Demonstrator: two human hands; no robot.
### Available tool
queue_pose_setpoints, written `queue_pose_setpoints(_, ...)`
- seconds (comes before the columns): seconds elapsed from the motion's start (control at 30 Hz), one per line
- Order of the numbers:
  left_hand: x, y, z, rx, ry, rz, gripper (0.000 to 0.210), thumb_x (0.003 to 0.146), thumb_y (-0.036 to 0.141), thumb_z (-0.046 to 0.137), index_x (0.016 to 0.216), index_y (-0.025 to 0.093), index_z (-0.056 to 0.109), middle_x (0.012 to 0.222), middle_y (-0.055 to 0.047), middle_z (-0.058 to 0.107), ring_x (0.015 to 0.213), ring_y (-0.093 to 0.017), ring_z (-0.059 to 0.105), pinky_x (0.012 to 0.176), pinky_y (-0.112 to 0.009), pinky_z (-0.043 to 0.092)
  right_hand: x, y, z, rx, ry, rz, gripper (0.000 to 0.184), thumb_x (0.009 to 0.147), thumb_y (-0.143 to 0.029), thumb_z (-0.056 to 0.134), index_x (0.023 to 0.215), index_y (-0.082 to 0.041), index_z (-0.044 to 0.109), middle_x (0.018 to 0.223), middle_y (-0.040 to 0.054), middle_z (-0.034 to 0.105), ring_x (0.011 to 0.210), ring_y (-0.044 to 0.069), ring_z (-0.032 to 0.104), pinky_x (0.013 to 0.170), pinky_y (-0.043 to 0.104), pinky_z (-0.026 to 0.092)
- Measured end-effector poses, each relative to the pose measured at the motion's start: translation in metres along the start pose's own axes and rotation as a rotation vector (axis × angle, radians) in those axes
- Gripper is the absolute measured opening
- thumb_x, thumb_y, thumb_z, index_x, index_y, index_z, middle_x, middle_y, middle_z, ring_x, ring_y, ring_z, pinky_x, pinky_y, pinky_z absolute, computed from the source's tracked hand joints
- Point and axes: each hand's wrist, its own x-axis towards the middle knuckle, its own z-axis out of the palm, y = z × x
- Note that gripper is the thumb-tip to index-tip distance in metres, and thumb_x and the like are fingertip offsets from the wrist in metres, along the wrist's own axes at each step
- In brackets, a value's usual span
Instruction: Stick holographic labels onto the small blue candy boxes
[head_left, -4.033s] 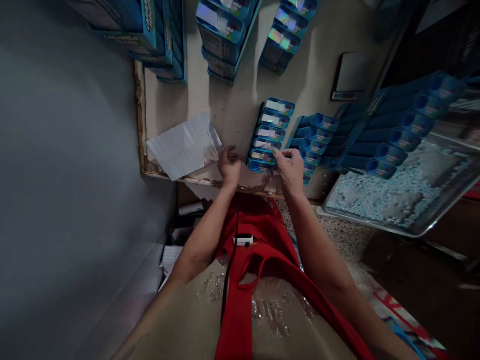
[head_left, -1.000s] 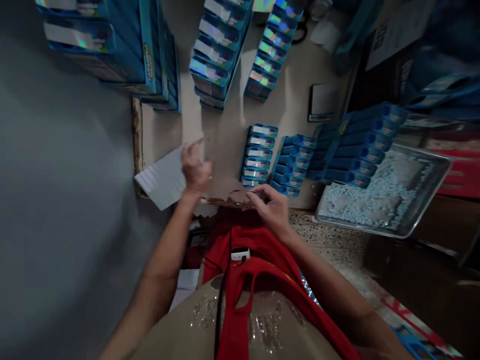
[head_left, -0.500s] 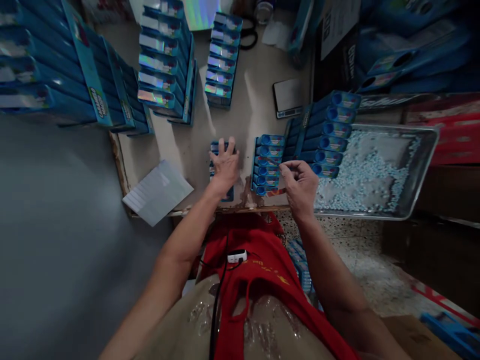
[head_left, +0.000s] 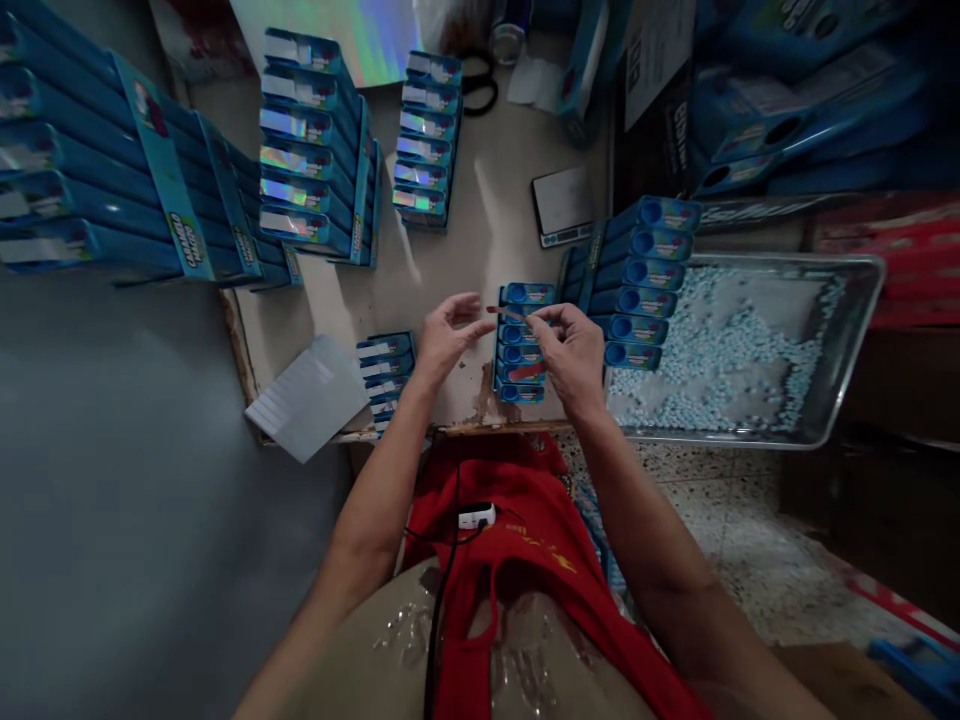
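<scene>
My right hand (head_left: 571,350) pinches a thin reddish-brown strip (head_left: 504,312) between thumb and fingers. A broader red end (head_left: 526,371) shows below that hand; whether it belongs to the same strip, I cannot tell. Just left of the strip's tip is my left hand (head_left: 448,335), thumb and fingers apart, holding nothing. Beneath the strip stands a row of small blue boxes (head_left: 521,354) with round openings facing up. Left of my left forearm, a row of blue boxes with white labels (head_left: 386,372) lies near the table's front edge.
Taller stacks of blue boxes (head_left: 304,160) stand at the back left. A metal tray (head_left: 847,350) of pale blue pellets lies right, partly under more blue boxes (head_left: 637,272). A small scale (head_left: 564,205), black-handled scissors (head_left: 480,88) and a white sheet (head_left: 309,398) are on the table.
My left hand has let go of the labelled boxes, which now stand further left, and has come over beside the strip. My right hand has shifted slightly left, still pinching the strip.
</scene>
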Motion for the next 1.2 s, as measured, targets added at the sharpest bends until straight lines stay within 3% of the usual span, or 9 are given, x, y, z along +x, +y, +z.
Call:
queue_pose_setpoints(0.1,0.019,-0.004,0.008,-0.148,-0.065,-0.067,0.031,0.077,0.044,0.084,0.089,0.016,0.076,0.088,-0.007,0.075,0.083,-0.018,0.069,0.077,-0.030,0.054,0.003,0.003,0.003,-0.017,0.035,0.048,0.024,0.091,-0.046,0.067,0.087,-0.022,0.069,0.055,-0.0089,0.042,0.050,0.011,0.041,0.054,0.026,0.034)
queue_pose_setpoints(0.2,0.025,-0.002,0.008,-0.139,-0.071,-0.098,0.030,0.076,0.043,0.085,0.076,0.016,0.074,0.075,-0.004,0.071,0.070,-0.014,0.061,0.067,-0.026,0.047,0.013,0.009,0.009,-0.122,0.095,0.070,0.023,0.093,-0.043,0.064,0.088,-0.021,0.069,0.059,-0.0060,0.051,0.055,0.015,0.050,0.062,0.028,0.042)
queue_pose_setpoints(0.33,0.042,0.002,0.012,-0.062,-0.088,-0.129,0.026,0.076,0.040,0.085,0.074,0.016,0.074,0.073,-0.004,0.070,0.067,-0.013,0.058,0.066,-0.026,0.044,0.038,0.019,0.020,-0.393,0.232,0.102,0.019,0.094,-0.036,0.063,0.092,-0.020,0.071,0.073,0.0021,0.066,0.074,0.022,0.063,0.079,0.035,0.047)
queue_pose_setpoints(0.47,0.069,0.003,0.021,0.107,-0.018,-0.155,0.021,0.077,0.033,0.084,0.072,0.015,0.074,0.072,-0.004,0.070,0.067,-0.013,0.056,0.065,-0.027,0.040,0.061,0.027,0.031,-0.557,0.231,0.177,0.019,0.096,-0.034,0.059,0.095,-0.020,0.071,0.083,0.0083,0.071,0.086,0.028,0.067,0.086,0.040,0.049)
queue_pose_setpoints(0.83,0.077,-0.003,0.024,0.003,-0.052,-0.209,0.023,0.075,0.030,0.087,0.069,0.014,0.071,0.065,-0.001,0.063,0.063,-0.011,0.050,0.062,-0.025,0.036,0.077,0.042,0.037,-0.571,0.183,0.191,0.018,0.093,-0.033,0.055,0.094,-0.020,0.067,0.096,0.0128,0.074,0.097,0.031,0.069,0.096,0.046,0.051)
queue_pose_setpoints(0.9,0.079,-0.008,0.026,-0.073,-0.092,-0.277,0.028,0.074,0.033,0.089,0.066,0.015,0.069,0.061,0.000,0.059,0.060,-0.010,0.048,0.060,-0.025,0.034,0.080,0.043,0.038,-0.555,0.210,0.199,0.017,0.091,-0.033,0.060,0.100,-0.019,0.065,0.098,0.0128,0.074,0.097,0.031,0.069,0.097,0.047,0.052)
queue_pose_setpoints(1.03,0.085,-0.017,0.036,-0.238,-0.169,-0.552,0.035,0.077,0.039,0.090,0.066,0.016,0.066,0.058,0.000,0.058,0.053,-0.008,0.045,0.054,-0.024,0.031,0.085,0.043,0.039,-0.546,0.275,0.227,0.038,0.087,-0.030,0.067,0.121,-0.016,0.056,0.107,0.0148,0.071,0.100,0.031,0.069,0.097,0.049,0.052)
queue_pose_setpoints(1.1,0.084,-0.017,0.041,-0.265,-0.071,-0.603,0.029,0.078,0.034,0.089,0.073,0.016,0.067,0.067,-0.003,0.065,0.057,-0.010,0.053,0.055,-0.023,0.036,0.084,0.043,0.038,-0.543,0.263,0.237,0.038,0.090,-0.031,0.064,0.124,-0.016,0.054,0.103,0.0137,0.070,0.099,0.031,0.069,0.097,0.050,0.052)
queue_pose_setpoints(1.2,0.071,-0.011,0.042,-0.162,0.228,-0.404,0.018,0.080,0.023,0.086,0.084,0.017,0.070,0.083,-0.005,0.073,0.073,-0.013,0.064,0.067,-0.024,0.046,0.077,0.043,0.032,-0.453,0.270,0.194,0.034,0.097,-0.040,0.057,0.124,-0.019,0.054,0.088,0.0067,0.067,0.089,0.028,0.070,0.091,0.048,0.054)
